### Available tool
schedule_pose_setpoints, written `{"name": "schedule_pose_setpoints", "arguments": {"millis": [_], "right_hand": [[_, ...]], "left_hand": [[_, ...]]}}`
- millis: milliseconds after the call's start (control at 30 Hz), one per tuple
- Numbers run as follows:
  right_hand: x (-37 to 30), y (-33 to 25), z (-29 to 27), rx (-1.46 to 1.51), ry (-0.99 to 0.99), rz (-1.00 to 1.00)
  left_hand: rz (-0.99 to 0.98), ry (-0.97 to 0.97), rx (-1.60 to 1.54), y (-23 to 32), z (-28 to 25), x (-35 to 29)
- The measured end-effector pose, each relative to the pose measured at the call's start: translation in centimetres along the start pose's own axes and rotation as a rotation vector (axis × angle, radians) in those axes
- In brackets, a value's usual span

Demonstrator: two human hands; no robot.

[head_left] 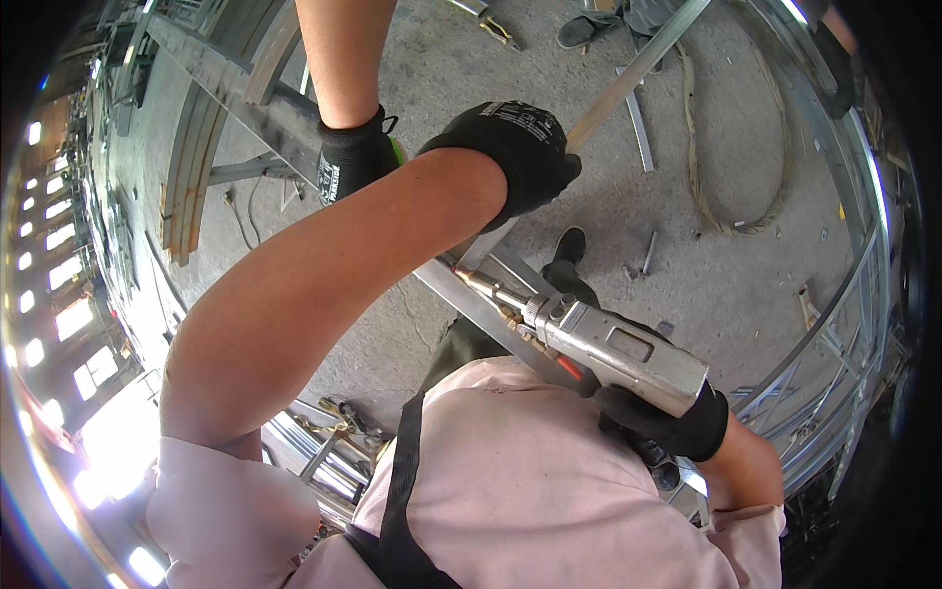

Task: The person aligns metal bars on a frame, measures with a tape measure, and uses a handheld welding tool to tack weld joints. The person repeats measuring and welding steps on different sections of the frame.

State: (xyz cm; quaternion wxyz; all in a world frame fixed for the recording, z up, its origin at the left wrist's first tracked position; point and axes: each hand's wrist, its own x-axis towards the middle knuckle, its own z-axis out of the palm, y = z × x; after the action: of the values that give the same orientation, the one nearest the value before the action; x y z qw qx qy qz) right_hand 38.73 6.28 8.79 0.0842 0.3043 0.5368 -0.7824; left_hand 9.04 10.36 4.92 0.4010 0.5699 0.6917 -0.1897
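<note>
My left hand (520, 162), in a black glove, is closed around a square metal tube (638, 74) that runs from the upper right down to the middle. My right hand (667, 422), also gloved in black, grips the rear of a silver handheld welding gun (628, 353). The gun's copper-coloured nozzle points up and left, its tip close to where the tube's lower end meets a long metal bar (481, 309). I cannot tell whether the tip touches. A red-tipped part sits under the gun. Another person's black-gloved hand (355, 162) reaches in from the top, beside my left glove, at the long bar.
Stacked steel beams (191, 167) stand at left. Yellow-handled pliers (500, 31) lie on the concrete floor, with a looped strap (692, 147) and a loose metal strip (638, 123). Metal frames line the right. Another person's shoe (587, 29) shows at the top.
</note>
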Motion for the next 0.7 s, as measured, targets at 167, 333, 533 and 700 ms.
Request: {"name": "schedule_pose_setpoints", "arguments": {"millis": [167,333,533,700], "right_hand": [[0.1,-0.2,0.2,0.034,-0.01,0.07],[0.1,-0.4,0.3,-0.014,-0.003,0.103],[0.3,0.5,0.3,-0.181,-0.036,-0.095],[-0.2,0.6,0.2,-0.078,-0.049,0.023]], "left_hand": [[0.008,-0.006,0.0,0.0,-0.1,0.0],[-0.01,-0.018,0.007,0.3,-0.3,-0.2],[-0.022,-0.003,-0.004,0.6,-0.6,-0.6],[-0.009,0.042,-0.034,0.7,-0.7,-0.9]]}}
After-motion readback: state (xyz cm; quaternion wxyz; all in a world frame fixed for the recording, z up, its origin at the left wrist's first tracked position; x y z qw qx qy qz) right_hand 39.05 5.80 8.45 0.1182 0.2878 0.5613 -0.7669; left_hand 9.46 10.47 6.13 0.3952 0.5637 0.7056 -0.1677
